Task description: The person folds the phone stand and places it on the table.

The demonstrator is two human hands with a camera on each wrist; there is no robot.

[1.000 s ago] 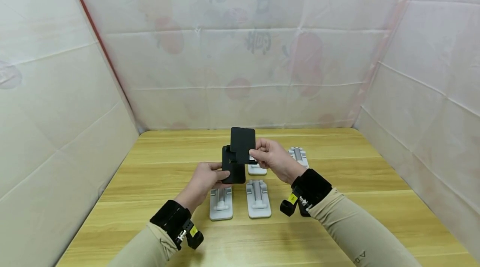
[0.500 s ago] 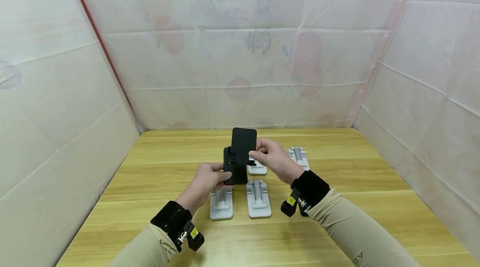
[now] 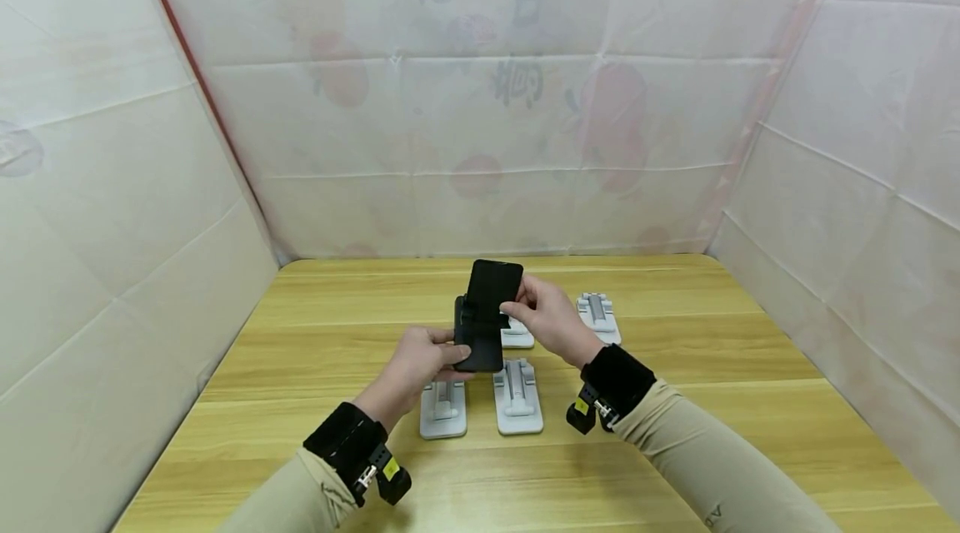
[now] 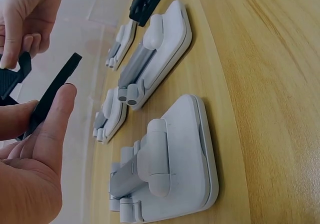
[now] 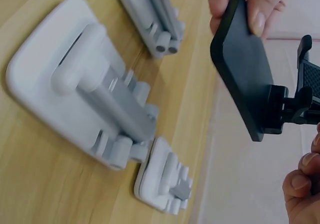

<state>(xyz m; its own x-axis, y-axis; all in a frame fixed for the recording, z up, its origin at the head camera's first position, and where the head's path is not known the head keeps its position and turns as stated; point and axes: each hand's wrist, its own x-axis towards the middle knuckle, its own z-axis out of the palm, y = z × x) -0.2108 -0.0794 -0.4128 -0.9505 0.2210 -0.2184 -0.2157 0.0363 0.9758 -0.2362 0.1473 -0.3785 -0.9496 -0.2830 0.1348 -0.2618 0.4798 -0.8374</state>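
Note:
A black folding phone stand [image 3: 480, 346] is held unfolded above the table, its base and upper plate joined by a hinge. My left hand [image 3: 422, 356] pinches the base, thumb on top; in the right wrist view that base [image 5: 242, 69] appears as a flat slab between thumb and fingers. With thumb and fingers my right hand [image 3: 550, 316] grips the right edge of the upper plate [image 3: 493, 287]. Below and behind them, folded white phone stands lie on the table, one [image 3: 443, 412] under the left hand and another [image 3: 517, 400] beside it.
Farther back lie more white stands, one [image 3: 598, 316] right of the right hand and one [image 3: 517, 337] partly hidden behind the black stand. Another black stand [image 4: 148, 2] shows in the left wrist view. Pale sheets [image 3: 480, 141] wall in the wooden table [image 3: 300, 366].
The black stand has shifted slightly right and down, with the left hand moving along. Its upper plate has tilted a little clockwise. The right hand keeps its grip and has hardly moved.

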